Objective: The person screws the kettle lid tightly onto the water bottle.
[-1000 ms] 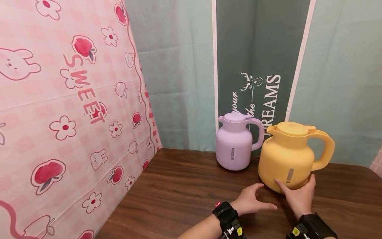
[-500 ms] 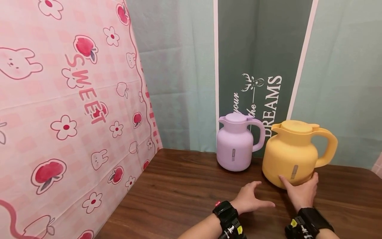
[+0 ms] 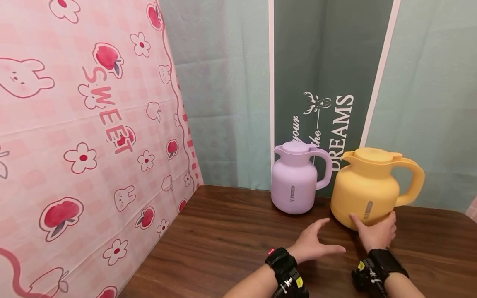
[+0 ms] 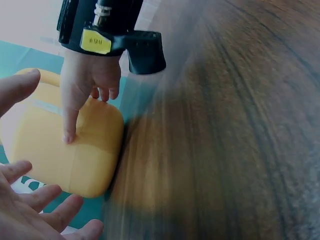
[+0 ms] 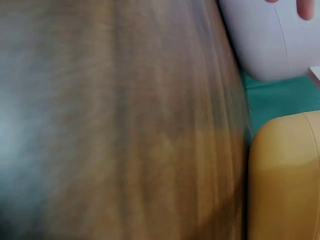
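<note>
A yellow jug (image 3: 363, 194) with a lid and a loop handle stands upright on the wooden table. My right hand (image 3: 378, 234) touches its lower body, thumb against the front and the other fingers near the lower right side. In the left wrist view, that right hand (image 4: 82, 82) has its thumb extended on the yellow surface. Left of the jug, my left hand (image 3: 313, 244) hovers apart from it with fingers and thumb spread, holding nothing. A smaller lilac jug (image 3: 293, 182) of the same shape stands upright to the left, untouched.
A wooden table (image 3: 223, 231) lies under both jugs. Behind it hangs a green cloth (image 3: 223, 124) with white lettering. On the left, a pink patterned cloth (image 3: 74, 124) rises along the table's edge. Black straps are on both wrists.
The yellow jug has slid back and slightly right along with my right hand. My left hand has stayed spread in nearly the same place. The lilac jug appears to stay put.
</note>
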`<state>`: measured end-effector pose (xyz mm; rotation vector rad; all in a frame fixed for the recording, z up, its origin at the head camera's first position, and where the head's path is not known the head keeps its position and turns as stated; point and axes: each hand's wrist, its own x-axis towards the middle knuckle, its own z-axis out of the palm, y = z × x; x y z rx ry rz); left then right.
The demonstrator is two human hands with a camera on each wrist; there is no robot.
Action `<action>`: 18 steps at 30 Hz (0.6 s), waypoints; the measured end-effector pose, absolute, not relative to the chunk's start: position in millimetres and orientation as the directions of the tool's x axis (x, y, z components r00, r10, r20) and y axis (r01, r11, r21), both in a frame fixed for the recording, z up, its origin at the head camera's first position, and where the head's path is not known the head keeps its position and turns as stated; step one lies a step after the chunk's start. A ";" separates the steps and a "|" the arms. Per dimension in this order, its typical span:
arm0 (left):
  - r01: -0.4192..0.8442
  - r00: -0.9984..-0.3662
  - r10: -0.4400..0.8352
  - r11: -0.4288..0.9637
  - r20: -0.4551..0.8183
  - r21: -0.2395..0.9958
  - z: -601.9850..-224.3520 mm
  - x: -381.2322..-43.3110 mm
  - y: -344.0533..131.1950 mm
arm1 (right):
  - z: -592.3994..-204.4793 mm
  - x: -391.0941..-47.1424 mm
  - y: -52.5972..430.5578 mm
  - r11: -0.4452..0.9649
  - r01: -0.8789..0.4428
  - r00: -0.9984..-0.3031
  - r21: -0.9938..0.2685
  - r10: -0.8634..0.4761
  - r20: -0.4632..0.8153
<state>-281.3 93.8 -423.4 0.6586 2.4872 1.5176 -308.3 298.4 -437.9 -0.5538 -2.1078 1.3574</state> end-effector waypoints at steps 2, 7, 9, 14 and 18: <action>0.296 -0.889 0.447 0.387 0.103 0.873 -421.8 -281.9 92.8 | -437.5 -310.5 297.5 0.397 0.038 -0.752 -0.917 0.615 0.235; 0.319 -0.883 0.453 0.392 0.121 0.863 -419.5 -283.4 90.7 | -435.9 -313.7 299.2 0.403 0.031 -0.758 -0.915 0.606 0.241; 0.323 -0.882 0.454 0.391 0.124 0.862 -419.1 -283.6 89.9 | -435.7 -315.1 300.6 0.406 0.034 -0.763 -0.913 0.601 0.239; 0.330 -0.876 0.465 0.391 0.124 0.859 -419.2 -282.4 88.9 | -436.8 -318.5 302.9 0.380 0.062 -0.760 -0.923 0.617 0.203; 0.339 -0.875 0.466 0.397 0.131 0.853 -420.1 -281.6 88.5 | -436.1 -321.2 305.4 0.358 0.098 -0.763 -0.929 0.626 0.161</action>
